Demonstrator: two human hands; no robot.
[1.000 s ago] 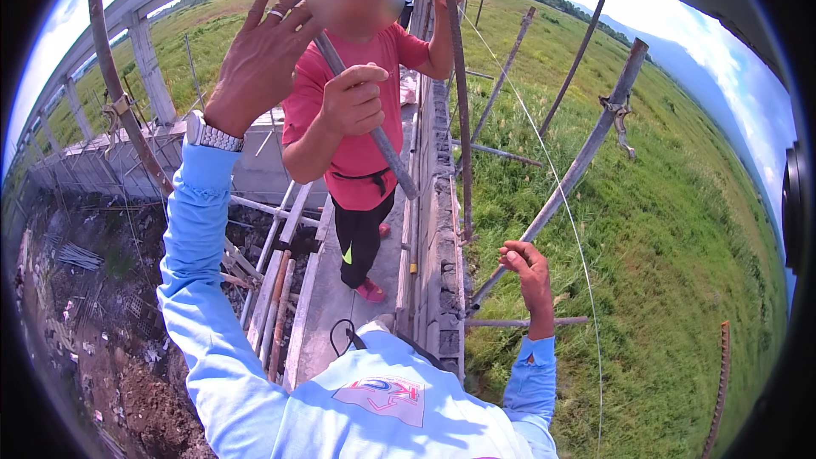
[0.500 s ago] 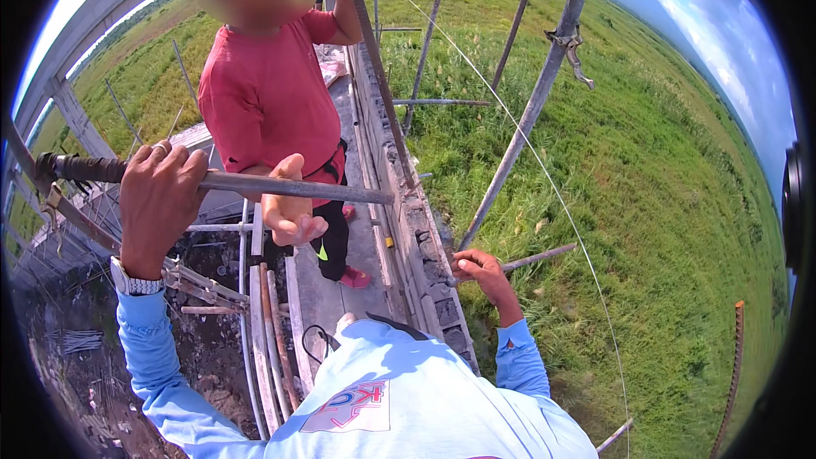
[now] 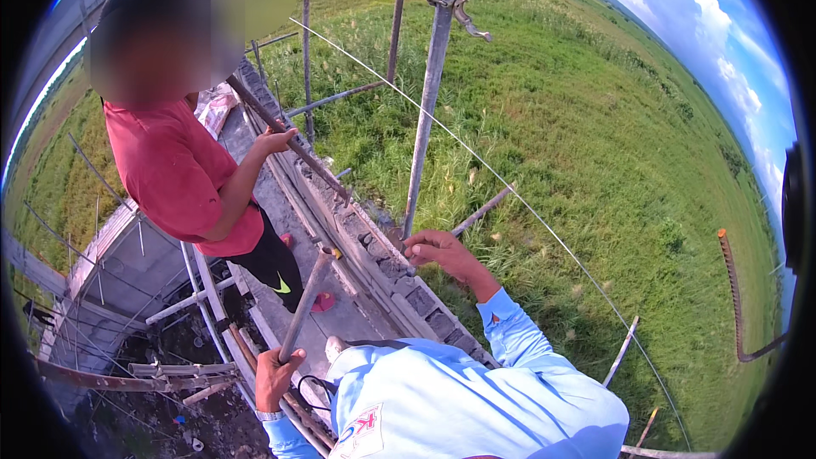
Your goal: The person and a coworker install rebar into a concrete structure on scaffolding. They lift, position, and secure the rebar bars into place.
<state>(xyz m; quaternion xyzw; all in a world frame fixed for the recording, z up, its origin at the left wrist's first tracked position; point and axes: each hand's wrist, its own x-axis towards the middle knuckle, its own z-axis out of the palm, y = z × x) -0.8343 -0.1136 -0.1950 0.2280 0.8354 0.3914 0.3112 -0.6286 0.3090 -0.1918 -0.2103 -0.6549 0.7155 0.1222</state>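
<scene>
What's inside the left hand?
The left hand grips a bar. Its length rising above the hand shows; the stretch inside the grip is covered.

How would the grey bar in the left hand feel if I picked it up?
The grey bar in the left hand is probably stiff, since it juts up straight without sagging. Its dull, metal-like surface suggests it could be heavy for its size.

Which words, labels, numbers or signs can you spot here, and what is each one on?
Blue shirt: patch with red and blue lettering, not copied here.
Black trousers: yellow-green curved mark, no words.
Pale sack: any print too blurred to read.
Bar in the left hand: none visible.
</scene>
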